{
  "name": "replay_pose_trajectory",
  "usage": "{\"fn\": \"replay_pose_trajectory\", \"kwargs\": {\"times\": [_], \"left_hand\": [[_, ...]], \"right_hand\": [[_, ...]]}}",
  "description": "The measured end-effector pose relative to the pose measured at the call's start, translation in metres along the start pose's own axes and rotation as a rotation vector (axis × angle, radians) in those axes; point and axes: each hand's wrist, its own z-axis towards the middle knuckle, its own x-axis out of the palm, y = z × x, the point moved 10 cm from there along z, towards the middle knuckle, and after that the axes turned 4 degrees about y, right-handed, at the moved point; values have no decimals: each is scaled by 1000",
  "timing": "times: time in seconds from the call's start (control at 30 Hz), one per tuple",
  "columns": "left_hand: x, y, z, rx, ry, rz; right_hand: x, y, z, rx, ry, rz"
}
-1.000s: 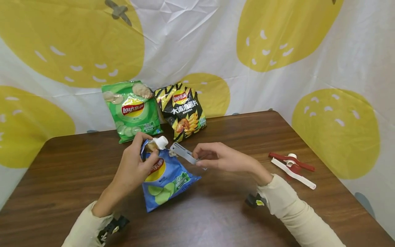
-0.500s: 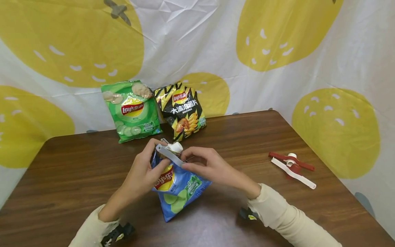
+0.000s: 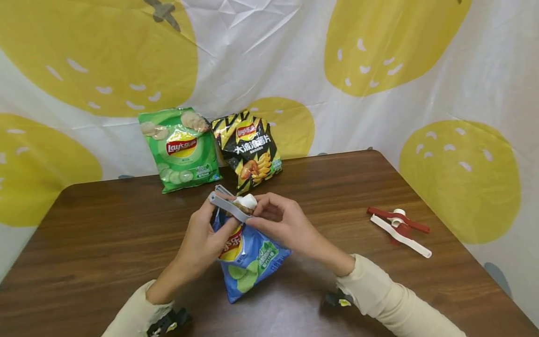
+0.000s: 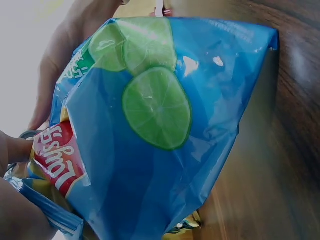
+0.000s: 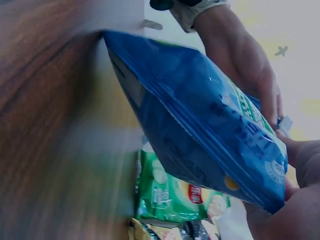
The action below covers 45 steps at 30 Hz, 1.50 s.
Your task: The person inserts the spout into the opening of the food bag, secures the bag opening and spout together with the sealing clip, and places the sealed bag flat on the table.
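Observation:
A blue Lay's chip bag (image 3: 249, 272) hangs tilted over the table between both hands. My left hand (image 3: 201, 241) pinches its top, thumb at the front. A grey bag clip (image 3: 229, 207) with a white screw cap (image 3: 248, 201) straddles the bag's top, its two arms spread apart at the left end. The right hand (image 3: 290, 225) pinches the clip near its right end, below the cap. In the left wrist view the lime-printed front of the chip bag (image 4: 115, 175) fills the middle. Seen from the right wrist, the chip bag (image 5: 200, 110) hides most of the clip.
A green chip bag (image 3: 181, 154) and a black and yellow chip bag (image 3: 248, 152) lean against the patterned cloth (image 3: 269, 56) at the back. On the right of the wooden table (image 3: 105, 243) lie a red clip (image 3: 414, 224) and a white clip (image 3: 406, 239).
The right hand has brought the grey clip left to the blue bag's top, and its arms now stand either side of it. The left hand has shifted right with the bag.

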Motion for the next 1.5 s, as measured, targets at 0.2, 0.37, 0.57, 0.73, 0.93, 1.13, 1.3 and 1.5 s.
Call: {"fn": "replay_pose_trajectory", "kwargs": {"times": [0.2,0.37,0.57,0.73,0.93,1.13,1.3,1.5], "left_hand": [[2,-5,-1,33,7,22],[9,-13,-3,84,45,111],[9,-20,-3,121,33,172],[4,-33,-4,192,-27,231],[-2,-42,-6,251,-84,269],[3,-36,-4,236,-5,166],[9,-33,-2,205,56,168],[1,-17,1,26,69,15]], "right_hand": [[7,-3,2,66,119,67],[16,-10,0,132,262,150],[15,-24,-2,234,246,223],[11,-25,-2,245,208,273],[10,-24,-1,214,206,275],[12,-21,1,182,255,241],[11,-20,1,158,266,229],[16,-16,1,110,286,243]]}}
